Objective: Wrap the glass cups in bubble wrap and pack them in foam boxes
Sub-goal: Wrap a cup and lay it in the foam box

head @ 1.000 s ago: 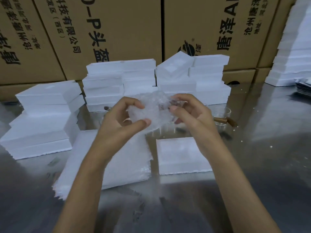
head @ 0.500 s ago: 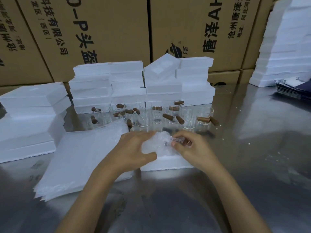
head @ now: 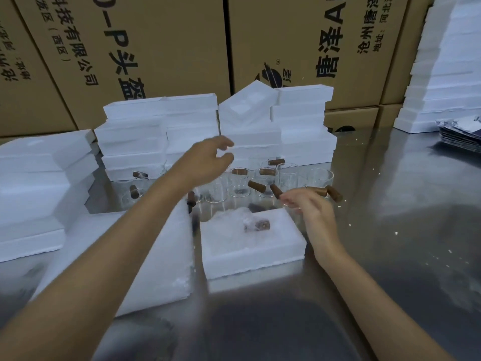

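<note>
Foam boxes [head: 161,131] are standing stacked at the table's [head: 390,243] back, within reach. The wrapped cup [head: 244,222] is lying snug in the open box [head: 250,246]. My left hand [head: 208,162], grip loosely open and seemingly empty, is reaching toward the stacks; my right hand [head: 307,204] is hovering relaxed, holding nothing.

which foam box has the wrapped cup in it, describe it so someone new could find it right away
Start at the steel table, at the stack of bubble wrap sheets under the left arm. The foam box lies just right of it, in front of the row of glass cups. Unlike the closed stacked boxes, it lies open with a wrapped cup inside.
</note>
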